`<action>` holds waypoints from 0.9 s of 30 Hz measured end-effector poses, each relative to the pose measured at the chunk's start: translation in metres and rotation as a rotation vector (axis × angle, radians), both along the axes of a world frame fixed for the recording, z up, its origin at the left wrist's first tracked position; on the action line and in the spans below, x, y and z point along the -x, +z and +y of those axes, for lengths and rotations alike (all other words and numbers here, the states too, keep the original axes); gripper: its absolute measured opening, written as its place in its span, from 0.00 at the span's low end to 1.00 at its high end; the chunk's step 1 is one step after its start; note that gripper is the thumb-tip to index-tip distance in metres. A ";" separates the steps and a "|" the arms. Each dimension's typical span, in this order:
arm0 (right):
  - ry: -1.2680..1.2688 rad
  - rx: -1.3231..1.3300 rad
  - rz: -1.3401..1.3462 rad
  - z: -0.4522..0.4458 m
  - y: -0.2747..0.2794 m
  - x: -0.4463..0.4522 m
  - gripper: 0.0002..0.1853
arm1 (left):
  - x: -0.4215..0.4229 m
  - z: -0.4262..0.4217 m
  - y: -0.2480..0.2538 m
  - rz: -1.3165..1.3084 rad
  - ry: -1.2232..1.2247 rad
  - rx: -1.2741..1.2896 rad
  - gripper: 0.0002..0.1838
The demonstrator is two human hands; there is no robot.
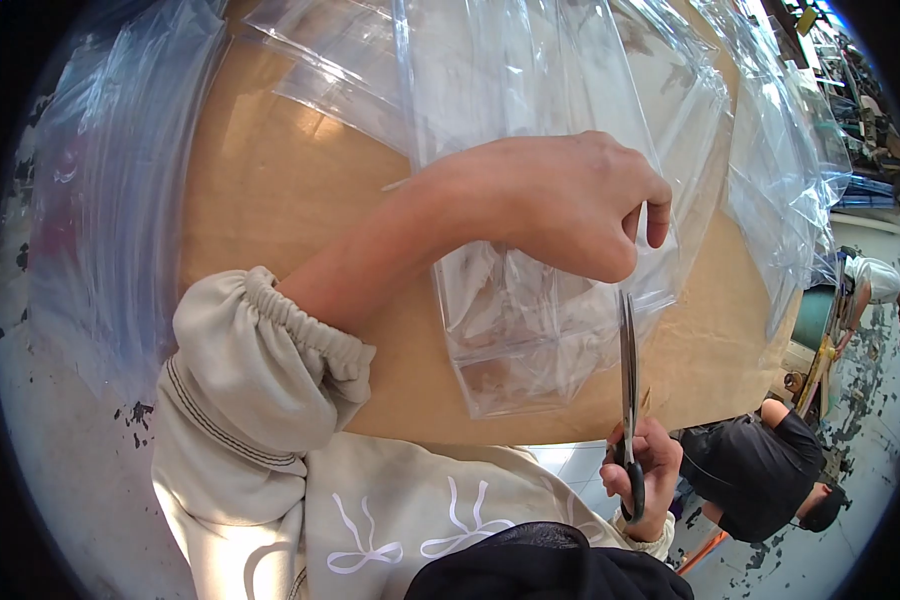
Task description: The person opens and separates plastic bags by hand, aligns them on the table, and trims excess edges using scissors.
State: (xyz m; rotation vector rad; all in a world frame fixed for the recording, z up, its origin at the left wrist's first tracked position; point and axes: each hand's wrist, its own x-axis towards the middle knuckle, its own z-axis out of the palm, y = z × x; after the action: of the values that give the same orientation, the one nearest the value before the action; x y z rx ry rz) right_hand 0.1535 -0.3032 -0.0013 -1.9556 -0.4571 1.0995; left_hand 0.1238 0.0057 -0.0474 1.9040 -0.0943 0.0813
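Our left hand (580, 205), fingers curled, hovers over clear flat plastic sleeves (520, 335); pinch unclear to us. Right hand (655, 465) clasps black-handled steel scissors (628, 385), best kept off sleeves.

"Who is seen at right?"

"A person in a black top (755, 478) and black cap (823, 508), near a brown-surfaced work table (260, 190); farther up, a second person in a white top (876, 281)."

"And the setting?"

"A pale floor (80, 470) scarred with dark, flaked patches. A teal object (815, 316), partly hidden, sits near the second person; a pale rod (867, 222) and dense clutter (863, 100) appear at upper right, an orange bar (707, 550) at lower right."
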 end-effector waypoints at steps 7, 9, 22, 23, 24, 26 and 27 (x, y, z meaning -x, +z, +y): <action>-0.007 0.018 -0.041 0.003 -0.001 -0.003 0.20 | -0.001 0.000 -0.002 -0.018 0.008 -0.002 0.15; -0.019 0.049 -0.039 0.005 -0.001 -0.004 0.20 | -0.001 0.001 -0.003 -0.020 0.006 0.004 0.15; 0.007 0.106 -0.081 0.009 0.002 -0.013 0.20 | 0.000 0.003 -0.002 -0.002 -0.004 -0.005 0.15; 0.019 0.109 -0.092 0.008 0.001 -0.013 0.20 | 0.000 0.003 -0.002 -0.004 -0.002 -0.008 0.15; 0.031 0.112 -0.102 0.008 0.001 -0.013 0.20 | 0.001 0.003 -0.002 -0.002 -0.001 -0.006 0.15; 0.015 0.098 -0.088 0.009 0.001 -0.012 0.19 | 0.001 0.003 -0.002 0.001 -0.001 -0.004 0.14; 0.006 0.091 -0.082 0.010 0.001 -0.011 0.19 | 0.001 0.003 -0.002 -0.001 -0.003 -0.003 0.14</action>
State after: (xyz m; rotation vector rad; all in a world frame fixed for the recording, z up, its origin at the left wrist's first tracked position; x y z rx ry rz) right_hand 0.1646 -0.2933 -0.0004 -2.0859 -0.4646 1.0640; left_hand 0.1228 0.0083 -0.0493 1.9068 -0.0979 0.0803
